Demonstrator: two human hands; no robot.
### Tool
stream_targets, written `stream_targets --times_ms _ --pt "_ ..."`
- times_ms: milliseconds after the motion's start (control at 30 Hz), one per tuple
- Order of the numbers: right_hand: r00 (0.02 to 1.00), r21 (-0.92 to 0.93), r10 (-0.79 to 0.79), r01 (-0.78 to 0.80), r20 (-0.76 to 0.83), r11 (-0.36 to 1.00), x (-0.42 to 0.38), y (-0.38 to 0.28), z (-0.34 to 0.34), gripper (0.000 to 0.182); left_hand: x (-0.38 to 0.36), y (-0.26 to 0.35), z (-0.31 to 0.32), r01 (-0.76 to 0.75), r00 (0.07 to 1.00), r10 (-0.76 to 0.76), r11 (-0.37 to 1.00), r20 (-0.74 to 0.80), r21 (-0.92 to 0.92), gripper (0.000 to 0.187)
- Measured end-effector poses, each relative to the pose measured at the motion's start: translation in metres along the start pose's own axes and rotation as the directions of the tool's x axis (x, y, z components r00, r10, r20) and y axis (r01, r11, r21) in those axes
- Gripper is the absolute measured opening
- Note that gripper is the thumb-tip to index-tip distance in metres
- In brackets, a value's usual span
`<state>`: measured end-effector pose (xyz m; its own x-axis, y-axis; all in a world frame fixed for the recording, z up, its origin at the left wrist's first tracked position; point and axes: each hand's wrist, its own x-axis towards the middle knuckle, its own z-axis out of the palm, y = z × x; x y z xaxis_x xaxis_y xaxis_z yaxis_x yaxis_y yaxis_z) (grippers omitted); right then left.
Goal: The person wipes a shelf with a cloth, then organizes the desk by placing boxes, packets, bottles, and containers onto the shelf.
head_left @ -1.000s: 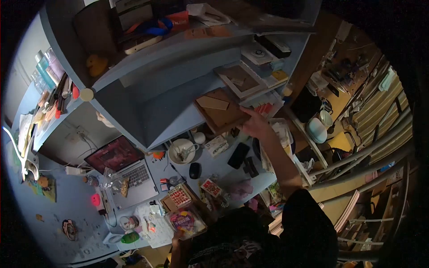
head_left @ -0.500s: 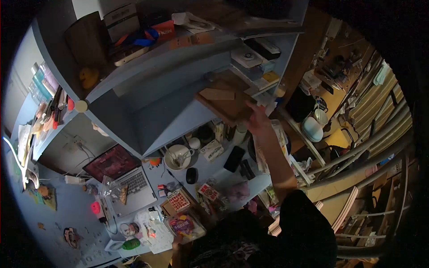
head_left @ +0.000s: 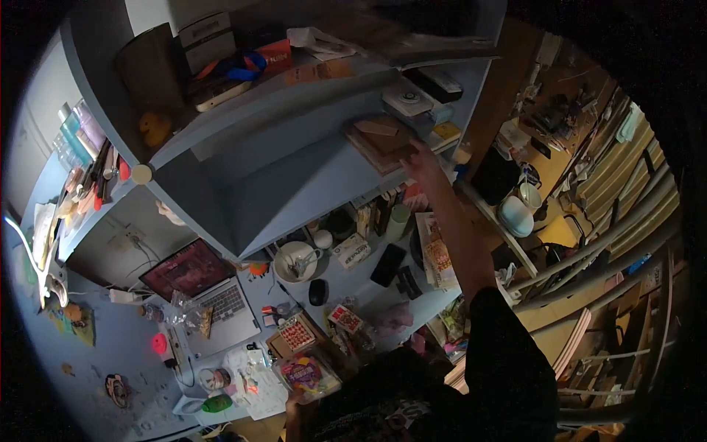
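Observation:
On the shelf's right part lies a flat brown wooden frame [head_left: 379,144], with a lighter strip on its face. My right hand [head_left: 427,166] reaches up to the frame's right edge, fingertips apart and at or touching that edge. Low in view, my left hand [head_left: 294,399] is closed on the lower left edge of a clear plastic box [head_left: 305,374] with a purple and yellow label. Most of the left hand's fingers are hidden by the box and the dark shirt.
Stacked boxes [head_left: 409,102] sit right of the frame. Below the shelf are a white bowl [head_left: 296,261], a black phone [head_left: 387,265], a mouse [head_left: 318,292] and an open laptop [head_left: 221,306]. A bright green item [head_left: 216,403] lies near the desk's front edge.
The wooden frame, tilted in my right hand before, has moved back and to the right and now lies on the shelf. My left hand stays at the plastic box.

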<state>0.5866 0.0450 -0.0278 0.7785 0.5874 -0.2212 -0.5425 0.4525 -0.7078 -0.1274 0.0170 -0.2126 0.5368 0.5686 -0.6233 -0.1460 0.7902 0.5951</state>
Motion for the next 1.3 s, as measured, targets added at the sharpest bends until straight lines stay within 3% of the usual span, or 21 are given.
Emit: stream_targets --times_ms 67,100,167,200,267,333,400,500,533,567,600,633,700,833,900,933,1000,1033,1100,1167,1300 --pt "0.998 0.034 0.057 -0.058 0.041 0.998 0.009 -0.010 0.004 0.057 0.035 -0.039 -0.094 -0.044 0.999 0.043 0.998 0.032 0.051 0.033" --pt "0.990 0.066 0.115 -0.120 0.083 0.991 0.013 -0.011 0.003 0.058 0.009 -0.019 -0.043 -0.044 0.999 0.043 0.998 0.031 0.052 0.033" --pt "0.997 0.057 0.078 -0.078 0.006 0.995 -0.009 -0.017 0.030 0.060 -0.027 0.010 0.046 0.046 0.999 -0.047 0.996 -0.013 -0.082 0.070" --pt "0.997 0.045 0.041 -0.038 -0.072 0.998 -0.018 -0.019 0.040 0.063 -0.032 0.012 0.063 0.047 0.999 -0.048 0.996 -0.013 -0.081 0.070" --pt "0.999 0.015 0.015 -0.014 -0.043 1.000 -0.011 -0.019 0.036 0.063 -0.037 0.017 0.083 -0.058 0.966 0.121 0.962 0.228 -0.267 0.076" --pt "1.000 -0.018 -0.007 0.007 -0.009 1.000 0.000 -0.017 0.029 0.063 -0.044 0.026 0.093 -0.051 0.985 0.084 0.977 0.153 -0.208 0.077" --pt "0.959 -0.459 -0.282 0.260 0.021 0.850 0.002 -0.015 0.027 0.066 -0.044 0.026 0.094 -0.038 0.996 0.049 0.988 0.075 -0.150 0.078" --pt "0.927 -0.619 -0.374 0.292 -0.003 0.729 -0.013 -0.007 0.039 0.069 -0.040 0.024 0.090 -0.036 0.991 0.061 0.979 0.119 -0.202 0.078" --pt "0.927 -0.618 -0.374 0.294 0.000 0.729 -0.018 -0.003 0.043 0.069 -0.040 0.023 0.092 -0.094 0.983 0.123 0.975 0.133 -0.202 0.059" --pt "0.890 -0.786 -0.455 0.293 0.017 0.544 -0.023 0.000 0.047 0.069 -0.040 0.021 0.094 -0.152 0.972 0.184 0.967 0.147 -0.203 0.044" --pt "0.848 -0.908 -0.527 0.261 0.053 0.328 -0.026 0.004 0.048 0.069 -0.041 0.022 0.097 -0.155 0.971 0.187 0.966 0.147 -0.205 0.044" --pt "0.848 -0.908 -0.528 0.263 0.056 0.327 -0.028 0.009 0.048 0.069 -0.044 0.025 0.101 -0.124 0.988 0.139 0.974 0.067 -0.191 0.044" --pt "0.772 -0.951 -0.621 0.278 0.137 0.136 -0.034 0.018 0.048 0.084 -0.046 0.028 0.105 -0.094 0.996 0.093 0.979 -0.015 -0.182 0.044" --pt "0.672 -0.886 -0.683 0.457 0.288 0.076 -0.071 0.029 0.066 0.076 -0.045 0.031 0.100 -0.130 0.975 0.165 0.966 0.147 -0.224 0.037" --pt "0.340 -0.799 -0.738 0.403 0.584 -0.446 -0.070 0.039 0.062 0.065 -0.042 0.024 0.083 -0.138 0.965 0.180 0.968 0.193 -0.211 0.036" --pt "0.344 -0.800 -0.736 0.401 0.583 -0.446 -0.070 0.042 0.060 0.065 -0.036 0.011 0.064 -0.085 0.975 0.130 0.967 0.178 -0.240 0.042" --pt "0.483 -0.823 -0.667 0.321 0.567 -0.468 -0.067 0.043 0.059 0.063 -0.012 -0.018 0.019 0.014 0.987 0.034 0.956 0.159 -0.294 0.056" --pt "0.483 -0.825 -0.669 0.319 0.565 -0.467 -0.064 0.042 0.058 0.063 -0.002 -0.028 0.002 0.063 0.988 -0.014 0.945 0.151 -0.321 0.064" --pt "0.537 -0.864 -0.683 0.386 0.495 -0.323 -0.056 0.038 0.055 0.058 -0.009 -0.017 0.019 0.113 0.987 -0.065 0.931 0.147 -0.347 0.071" --pt "0.513 -0.857 -0.687 0.330 0.515 -0.396 -0.049 0.041 0.049 0.056 -0.053 0.038 0.109 -0.016 0.995 0.051 0.932 0.087 -0.362 0.027" --pt "0.483 -0.841 -0.693 0.228 0.535 -0.491 -0.049 0.046 0.047 0.054 -0.061 0.049 0.123 -0.059 0.998 0.057 0.964 -0.014 -0.260 0.030"
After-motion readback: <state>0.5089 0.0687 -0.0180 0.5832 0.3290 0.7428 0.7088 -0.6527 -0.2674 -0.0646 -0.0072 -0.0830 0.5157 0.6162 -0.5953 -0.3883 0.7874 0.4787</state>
